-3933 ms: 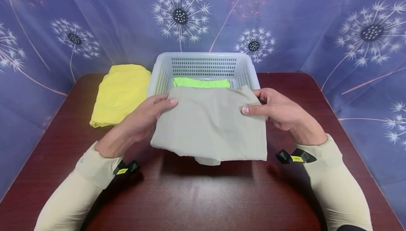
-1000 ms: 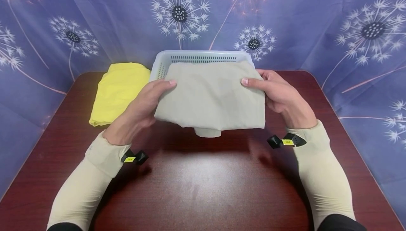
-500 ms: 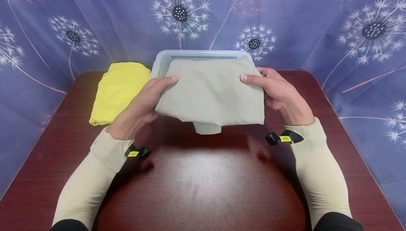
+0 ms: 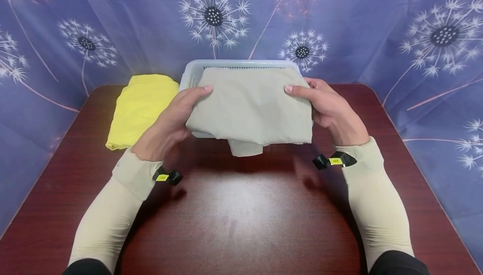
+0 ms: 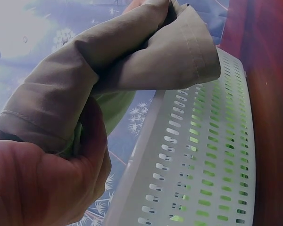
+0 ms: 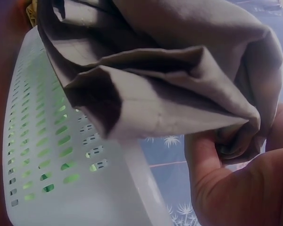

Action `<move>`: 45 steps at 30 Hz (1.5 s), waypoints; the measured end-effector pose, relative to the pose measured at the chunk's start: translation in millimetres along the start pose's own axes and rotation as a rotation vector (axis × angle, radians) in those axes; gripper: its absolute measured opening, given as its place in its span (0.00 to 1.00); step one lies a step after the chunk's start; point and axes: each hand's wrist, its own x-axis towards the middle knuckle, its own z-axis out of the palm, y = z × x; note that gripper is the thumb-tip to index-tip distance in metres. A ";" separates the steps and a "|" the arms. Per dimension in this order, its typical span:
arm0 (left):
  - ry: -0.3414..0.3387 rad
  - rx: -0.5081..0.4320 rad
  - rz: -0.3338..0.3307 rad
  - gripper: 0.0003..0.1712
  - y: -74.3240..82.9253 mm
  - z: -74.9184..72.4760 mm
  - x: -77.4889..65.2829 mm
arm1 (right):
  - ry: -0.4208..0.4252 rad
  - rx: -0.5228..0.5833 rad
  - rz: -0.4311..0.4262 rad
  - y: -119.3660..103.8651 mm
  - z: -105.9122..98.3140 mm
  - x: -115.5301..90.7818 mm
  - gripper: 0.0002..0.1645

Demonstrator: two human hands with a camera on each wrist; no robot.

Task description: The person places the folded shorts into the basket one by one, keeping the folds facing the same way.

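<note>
A folded beige garment [image 4: 249, 107] with stitched hems is held up over the white plastic basket [image 4: 192, 78] and covers most of it in the head view. My left hand [image 4: 170, 115] grips its left side, thumb on top and the other fingers underneath. On the opposite side, my right hand [image 4: 328, 105] pinches it the same way. A narrow flap [image 4: 246, 148] hangs from the near edge. In the left wrist view, a hemmed tube of the garment [image 5: 179, 56] overlaps the basket's rim. Green shows through the slots of the basket wall [image 6: 47, 202] in the right wrist view.
A folded yellow cloth [image 4: 143, 111] lies on the dark red wooden table [image 4: 241, 216], left of the basket. Behind the table hangs a blue curtain [image 4: 151, 11] with a dandelion print, close to the basket's back.
Both hands have carried the beige garment away from me, further over the basket. The bright green folded cloth visible inside earlier is now hidden from the head view.
</note>
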 end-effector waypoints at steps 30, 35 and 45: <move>0.021 -0.016 -0.005 0.12 -0.4 -3.3 19.2 | 0.035 0.074 -0.043 3.3 -2.8 15.1 0.15; 0.012 -0.029 0.000 0.11 -0.6 -3.3 22.7 | 0.041 0.074 -0.038 5.0 -5.8 18.1 0.15; -0.004 -0.052 0.011 0.12 -1.1 -3.0 28.5 | 0.045 0.058 -0.011 3.7 -8.1 22.3 0.16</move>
